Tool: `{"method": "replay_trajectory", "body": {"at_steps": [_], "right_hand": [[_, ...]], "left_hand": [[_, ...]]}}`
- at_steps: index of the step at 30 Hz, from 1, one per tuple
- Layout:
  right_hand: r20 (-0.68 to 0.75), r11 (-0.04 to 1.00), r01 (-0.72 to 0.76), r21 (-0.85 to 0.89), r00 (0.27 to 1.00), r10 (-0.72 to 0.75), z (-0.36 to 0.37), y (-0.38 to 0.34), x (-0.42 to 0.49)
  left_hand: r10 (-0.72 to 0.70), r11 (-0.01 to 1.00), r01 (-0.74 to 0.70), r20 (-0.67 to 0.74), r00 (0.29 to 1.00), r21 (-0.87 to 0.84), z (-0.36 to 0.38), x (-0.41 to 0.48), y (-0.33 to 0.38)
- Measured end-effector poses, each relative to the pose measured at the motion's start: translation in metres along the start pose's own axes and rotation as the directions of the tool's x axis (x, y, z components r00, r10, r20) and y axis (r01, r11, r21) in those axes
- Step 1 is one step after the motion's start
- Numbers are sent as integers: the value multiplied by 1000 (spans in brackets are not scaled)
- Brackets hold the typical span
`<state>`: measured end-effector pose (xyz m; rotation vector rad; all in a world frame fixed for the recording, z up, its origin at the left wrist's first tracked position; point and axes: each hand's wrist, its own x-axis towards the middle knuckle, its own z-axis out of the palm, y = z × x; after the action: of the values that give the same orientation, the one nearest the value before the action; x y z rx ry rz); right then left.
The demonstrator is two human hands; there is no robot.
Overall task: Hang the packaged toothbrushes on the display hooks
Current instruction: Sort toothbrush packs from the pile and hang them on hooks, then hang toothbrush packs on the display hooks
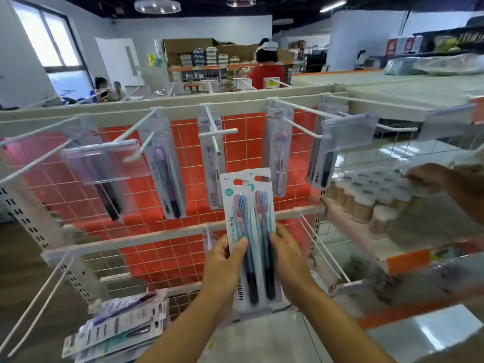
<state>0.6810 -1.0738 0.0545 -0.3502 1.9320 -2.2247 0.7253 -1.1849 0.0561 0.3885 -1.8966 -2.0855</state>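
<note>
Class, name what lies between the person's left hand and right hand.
In the head view, white card packaging holding two blue toothbrushes lies between the left hand and the right hand; both hands grip its edges.

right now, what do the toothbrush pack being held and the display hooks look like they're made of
Toothbrush pack: printed white card backing, fairly matte, under what looks like a clear glossy plastic blister, judging by the glare streaks on its front.
Display hooks: probably metal wire with a smooth white coating; they are thin, straight, rigid rods, though the coating hides the core.
</note>
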Motion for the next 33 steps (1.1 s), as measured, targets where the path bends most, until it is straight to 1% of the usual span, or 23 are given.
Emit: {"method": "replay_trajectory", "body": {"at_steps": [5, 9, 13, 18, 23, 25, 30, 33], "right_hand": [[33, 1000, -13, 27, 999, 12, -13, -4, 5], [46, 1000, 1, -3, 999, -1, -21, -2, 8], [110, 998, 33, -53, 994, -27, -27, 3, 12], [173, 995, -18, -103, 984, 35, -23, 15, 20], [248, 994, -45, -104, 966, 70, -8, 25, 21], [275, 993, -62, -100, 957, 88, -1, 29, 18], [307, 989, -92, -111, 944, 123, 11, 38, 4], [340, 989, -100, -112, 931, 133, 20, 42, -8]], "left_hand": [[-58, 997, 58, 4, 998, -47, 10, 7, -3], [-78, 995, 77, -13, 997, -65, 18, 11, -10], [-105, 993, 102, -40, 994, -62, 21, 13, -15], [-124, 990, 116, -102, 987, -83, 16, 11, -20], [-164, 981, 136, -209, 964, -141, 2, 1, -27], [-164, 981, 135, -233, 958, -137, -5, -5, -29], [-157, 987, 146, -237, 959, -64, -24, -24, -34], [-183, 982, 166, -231, 956, -87, -37, -31, -37]]}}
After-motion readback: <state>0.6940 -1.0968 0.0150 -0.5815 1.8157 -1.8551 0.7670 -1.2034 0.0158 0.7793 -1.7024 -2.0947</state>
